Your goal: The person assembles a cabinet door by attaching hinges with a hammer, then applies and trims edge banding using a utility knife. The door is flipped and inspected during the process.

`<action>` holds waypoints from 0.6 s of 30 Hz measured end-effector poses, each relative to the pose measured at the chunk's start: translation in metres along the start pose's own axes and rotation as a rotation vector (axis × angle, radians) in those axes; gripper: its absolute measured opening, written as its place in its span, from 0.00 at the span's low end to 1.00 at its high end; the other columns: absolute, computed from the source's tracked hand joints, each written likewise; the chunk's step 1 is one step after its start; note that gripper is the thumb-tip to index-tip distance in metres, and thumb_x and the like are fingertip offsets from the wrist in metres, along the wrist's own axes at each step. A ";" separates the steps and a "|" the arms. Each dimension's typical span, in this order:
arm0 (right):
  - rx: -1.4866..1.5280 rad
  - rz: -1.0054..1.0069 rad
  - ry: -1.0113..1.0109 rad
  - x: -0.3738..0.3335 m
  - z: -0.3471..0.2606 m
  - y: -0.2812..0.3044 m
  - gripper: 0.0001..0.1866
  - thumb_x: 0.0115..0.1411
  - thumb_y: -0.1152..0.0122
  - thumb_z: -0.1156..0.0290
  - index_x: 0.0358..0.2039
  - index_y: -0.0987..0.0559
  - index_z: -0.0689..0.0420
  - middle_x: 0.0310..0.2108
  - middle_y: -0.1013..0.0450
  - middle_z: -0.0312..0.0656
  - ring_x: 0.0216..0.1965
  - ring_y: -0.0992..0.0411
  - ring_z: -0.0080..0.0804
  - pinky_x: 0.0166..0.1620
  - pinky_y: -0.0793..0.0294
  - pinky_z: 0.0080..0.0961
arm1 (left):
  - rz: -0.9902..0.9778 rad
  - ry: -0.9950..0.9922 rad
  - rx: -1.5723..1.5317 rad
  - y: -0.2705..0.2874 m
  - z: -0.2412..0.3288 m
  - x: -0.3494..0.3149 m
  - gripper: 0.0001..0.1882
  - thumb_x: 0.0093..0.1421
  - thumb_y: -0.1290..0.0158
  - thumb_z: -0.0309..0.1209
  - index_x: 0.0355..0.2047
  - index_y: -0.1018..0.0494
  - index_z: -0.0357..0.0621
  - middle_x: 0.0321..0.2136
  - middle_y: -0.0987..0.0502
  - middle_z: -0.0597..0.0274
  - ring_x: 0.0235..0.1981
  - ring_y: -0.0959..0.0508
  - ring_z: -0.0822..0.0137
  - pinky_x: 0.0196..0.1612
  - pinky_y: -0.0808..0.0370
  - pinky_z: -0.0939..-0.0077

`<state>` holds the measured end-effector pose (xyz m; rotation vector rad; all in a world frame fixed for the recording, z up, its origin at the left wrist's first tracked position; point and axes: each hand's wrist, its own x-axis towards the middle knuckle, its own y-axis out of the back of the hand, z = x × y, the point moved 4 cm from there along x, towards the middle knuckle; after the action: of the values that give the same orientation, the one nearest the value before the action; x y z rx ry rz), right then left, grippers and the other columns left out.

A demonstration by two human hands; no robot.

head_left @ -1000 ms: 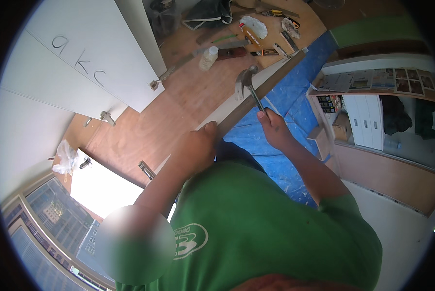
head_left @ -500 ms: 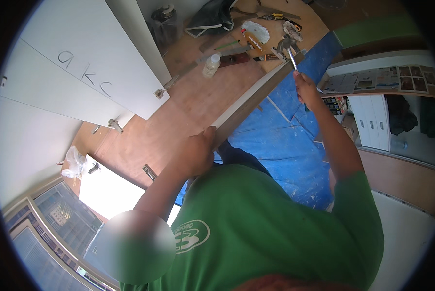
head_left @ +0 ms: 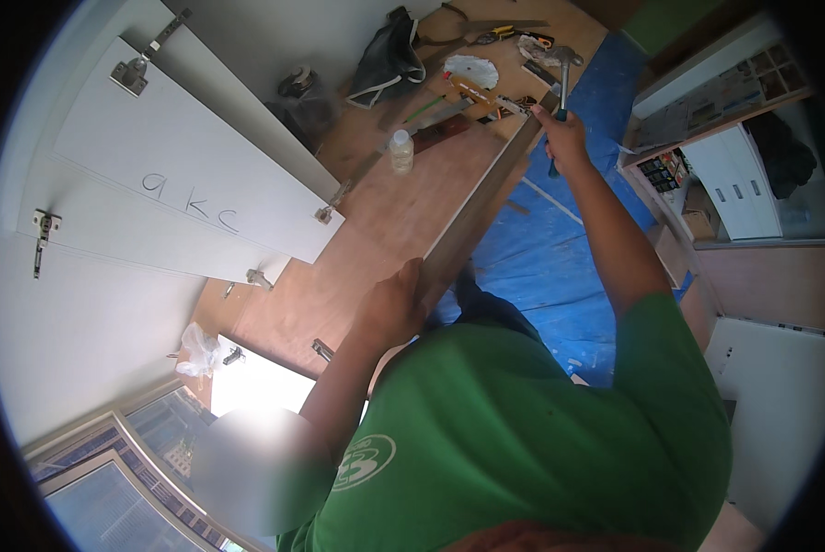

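My left hand [head_left: 389, 304] is closed round the near end of a long, narrow board [head_left: 477, 212], which lies slantwise away from me with a pale face and a brown edge. My right hand [head_left: 562, 138] grips a claw hammer [head_left: 564, 83] by its dark green handle, its metal head pointing away from me. Thumb and fingertips of that hand reach to the board's far end and seem to touch it. Beside that end lies a small metal hinge [head_left: 514, 106], partly hidden.
White cabinet panels [head_left: 109, 138] with metal hinges stand at left. On the wooden worktop [head_left: 348, 267] are a clear bottle [head_left: 401, 152], a yellow-orange tool [head_left: 472, 90], pliers [head_left: 495, 35] and a dark bag [head_left: 389, 60]. Blue sheeting [head_left: 532, 267] covers the floor at right.
My right hand has moved in against the board's far end, and the hammer head has swung off it to the right. My left hand keeps its hold. The whole view has shifted.
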<state>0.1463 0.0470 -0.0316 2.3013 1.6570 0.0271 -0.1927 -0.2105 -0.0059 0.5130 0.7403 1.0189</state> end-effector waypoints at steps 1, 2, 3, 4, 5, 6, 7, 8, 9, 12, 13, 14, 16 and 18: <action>0.004 0.002 -0.007 -0.006 0.001 -0.001 0.23 0.58 0.24 0.53 0.30 0.29 0.55 0.17 0.36 0.32 0.10 0.42 0.22 0.13 0.43 0.24 | 0.058 -0.030 0.016 0.000 0.001 -0.002 0.38 0.51 0.45 0.24 0.65 0.40 0.42 0.43 0.20 0.39 0.40 0.18 0.38 0.43 0.20 0.48; 0.008 0.003 -0.014 -0.014 0.003 -0.002 0.24 0.57 0.23 0.52 0.31 0.29 0.55 0.18 0.36 0.32 0.10 0.42 0.22 0.13 0.43 0.24 | 0.118 -0.061 0.033 0.000 0.004 -0.005 0.40 0.52 0.44 0.25 0.67 0.41 0.44 0.46 0.20 0.41 0.41 0.18 0.40 0.44 0.20 0.49; 0.013 0.003 -0.020 -0.022 0.005 -0.003 0.25 0.56 0.22 0.52 0.32 0.29 0.55 0.18 0.36 0.32 0.10 0.42 0.22 0.13 0.43 0.24 | 0.177 -0.091 0.051 0.001 0.005 -0.008 0.42 0.52 0.43 0.25 0.69 0.43 0.45 0.50 0.21 0.44 0.42 0.18 0.41 0.44 0.20 0.50; 0.028 0.001 -0.027 -0.029 0.006 -0.003 0.26 0.56 0.22 0.52 0.32 0.29 0.55 0.18 0.36 0.32 0.10 0.42 0.22 0.13 0.43 0.24 | 0.173 -0.098 0.098 0.002 0.008 -0.011 0.43 0.52 0.42 0.26 0.70 0.44 0.47 0.53 0.22 0.46 0.43 0.18 0.42 0.45 0.20 0.51; 0.045 -0.002 -0.034 -0.035 0.008 -0.003 0.26 0.55 0.21 0.51 0.32 0.29 0.55 0.19 0.36 0.32 0.10 0.41 0.22 0.13 0.43 0.23 | 0.169 -0.104 0.145 0.006 0.013 -0.015 0.45 0.53 0.40 0.27 0.71 0.45 0.49 0.55 0.23 0.49 0.44 0.18 0.43 0.45 0.19 0.52; 0.062 -0.006 -0.040 -0.038 0.009 -0.005 0.27 0.54 0.20 0.51 0.33 0.30 0.55 0.19 0.35 0.32 0.11 0.41 0.22 0.13 0.43 0.23 | 0.165 -0.109 0.192 0.009 0.016 -0.019 0.46 0.53 0.39 0.28 0.72 0.46 0.50 0.58 0.24 0.52 0.45 0.18 0.45 0.46 0.19 0.53; 0.087 -0.013 -0.020 -0.039 0.009 -0.005 0.27 0.54 0.20 0.51 0.33 0.30 0.55 0.19 0.36 0.32 0.11 0.41 0.22 0.13 0.43 0.23 | 0.165 -0.103 0.176 0.010 0.015 -0.026 0.47 0.53 0.39 0.29 0.72 0.46 0.51 0.59 0.25 0.53 0.46 0.18 0.45 0.46 0.19 0.53; 0.112 -0.018 0.001 -0.037 0.010 -0.003 0.27 0.54 0.20 0.51 0.32 0.30 0.55 0.19 0.36 0.32 0.11 0.41 0.22 0.13 0.43 0.23 | 0.165 -0.098 0.160 0.011 0.012 -0.036 0.47 0.54 0.38 0.30 0.73 0.46 0.52 0.60 0.25 0.53 0.46 0.18 0.46 0.46 0.19 0.54; 0.137 -0.025 0.022 -0.035 0.011 -0.003 0.27 0.53 0.20 0.51 0.32 0.30 0.55 0.19 0.36 0.32 0.11 0.41 0.21 0.13 0.43 0.23 | 0.165 -0.092 0.143 0.012 0.009 -0.047 0.47 0.54 0.37 0.31 0.73 0.46 0.53 0.60 0.26 0.54 0.47 0.18 0.47 0.47 0.19 0.54; 0.176 0.025 0.005 -0.023 0.016 0.002 0.28 0.53 0.20 0.50 0.33 0.29 0.55 0.19 0.36 0.32 0.12 0.40 0.22 0.14 0.42 0.25 | 0.109 0.043 0.141 0.016 -0.001 -0.084 0.42 0.54 0.40 0.26 0.70 0.40 0.47 0.57 0.24 0.50 0.45 0.18 0.45 0.46 0.19 0.55; 0.162 0.022 -0.027 -0.020 0.017 0.003 0.26 0.55 0.21 0.50 0.34 0.28 0.55 0.19 0.36 0.32 0.12 0.40 0.22 0.15 0.41 0.26 | 0.108 0.104 0.129 0.014 -0.009 -0.097 0.40 0.53 0.40 0.25 0.68 0.38 0.46 0.56 0.24 0.50 0.46 0.18 0.45 0.47 0.20 0.55; 0.148 0.019 -0.058 -0.017 0.017 0.007 0.25 0.56 0.23 0.50 0.34 0.28 0.55 0.19 0.36 0.32 0.13 0.39 0.23 0.16 0.41 0.26 | 0.106 0.165 0.117 0.011 -0.016 -0.111 0.38 0.53 0.41 0.25 0.66 0.36 0.45 0.54 0.23 0.50 0.46 0.19 0.45 0.48 0.20 0.55; 0.179 0.052 -0.111 -0.009 0.020 0.011 0.22 0.60 0.26 0.53 0.36 0.27 0.56 0.19 0.36 0.32 0.13 0.39 0.24 0.17 0.40 0.27 | 0.168 0.200 0.094 0.004 -0.021 -0.127 0.34 0.53 0.41 0.24 0.63 0.32 0.44 0.52 0.22 0.50 0.48 0.19 0.45 0.50 0.22 0.55; 0.267 0.124 -0.153 0.001 0.025 0.015 0.18 0.65 0.30 0.57 0.38 0.26 0.58 0.19 0.35 0.33 0.12 0.42 0.25 0.17 0.39 0.27 | 0.296 0.147 0.073 -0.003 -0.020 -0.133 0.30 0.53 0.41 0.23 0.59 0.29 0.42 0.50 0.21 0.51 0.49 0.20 0.46 0.52 0.23 0.55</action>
<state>0.1656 0.0377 -0.0520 2.5252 1.5185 -0.3550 -0.2489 -0.3294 0.0200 0.6281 0.8514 1.3188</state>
